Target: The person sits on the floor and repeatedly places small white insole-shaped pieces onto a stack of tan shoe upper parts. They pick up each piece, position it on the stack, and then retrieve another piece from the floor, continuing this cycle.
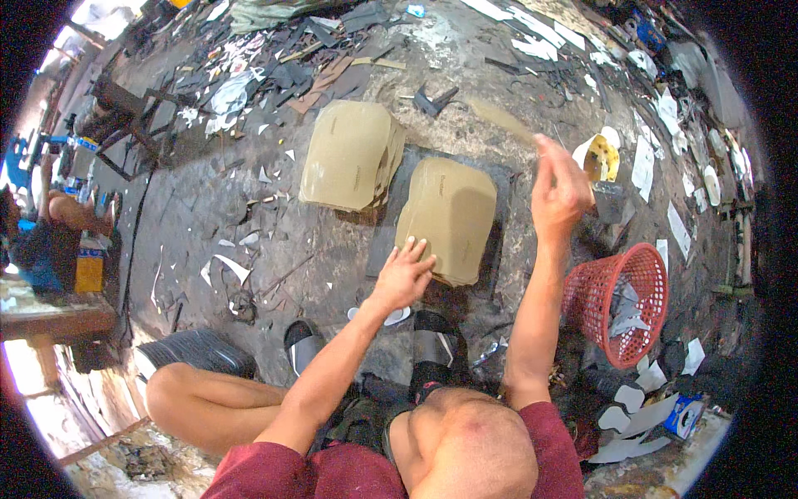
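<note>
Left hand [405, 274] lying flat, fingers spread, pinning near edge of tan cardboard-like sheet stack [447, 218] on dark floor mat [499, 249]. Right hand [559, 190] raised, closed round thin brush-like tool [501, 116], blurred, hard telling. Second tan stack [351, 155] lying beyond. Step seeming coating top sheet; next stroke needing stack pinned.

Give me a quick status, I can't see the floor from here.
Left hand flat on near tan stack. Right hand raised, gripping a brush. Second stack lies beside. Red basket at right.
</note>
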The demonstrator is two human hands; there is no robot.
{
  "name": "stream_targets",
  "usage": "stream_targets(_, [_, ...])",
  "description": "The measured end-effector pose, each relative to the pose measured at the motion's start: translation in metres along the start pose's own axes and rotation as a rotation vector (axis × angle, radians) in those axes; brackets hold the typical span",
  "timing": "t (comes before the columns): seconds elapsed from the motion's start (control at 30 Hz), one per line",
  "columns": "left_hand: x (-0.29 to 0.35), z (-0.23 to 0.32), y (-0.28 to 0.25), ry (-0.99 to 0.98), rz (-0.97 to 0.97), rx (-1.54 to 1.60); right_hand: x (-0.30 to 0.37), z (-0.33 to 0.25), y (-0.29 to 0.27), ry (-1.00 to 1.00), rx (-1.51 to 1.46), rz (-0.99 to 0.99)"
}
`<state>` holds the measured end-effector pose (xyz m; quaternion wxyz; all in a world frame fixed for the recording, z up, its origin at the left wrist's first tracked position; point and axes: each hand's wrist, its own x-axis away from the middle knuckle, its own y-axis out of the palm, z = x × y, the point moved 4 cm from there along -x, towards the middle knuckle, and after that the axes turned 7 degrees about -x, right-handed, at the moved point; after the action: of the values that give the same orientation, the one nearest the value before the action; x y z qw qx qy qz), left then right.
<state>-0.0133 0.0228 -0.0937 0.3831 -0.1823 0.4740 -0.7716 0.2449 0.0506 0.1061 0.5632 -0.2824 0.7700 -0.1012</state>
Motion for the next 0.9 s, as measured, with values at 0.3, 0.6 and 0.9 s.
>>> stream_targets(0.3, [0.116, -0.011, 0.005, -0.214, -0.05, -0.109, 0.184, -0.068, 0.029, 0.167, -0.222, -0.814])
stream_targets(0.6, [0.098, -0.045, -0.009, -0.397, -0.082, 0.525, 0.279, -0.101, 0.056, 0.916, -0.767, -0.966])
stream_targets(0.9, [0.078, -0.029, -0.026, -0.742, 0.402, 1.192, 0.286, -0.108, 0.057, 1.317, -1.231, -0.832])
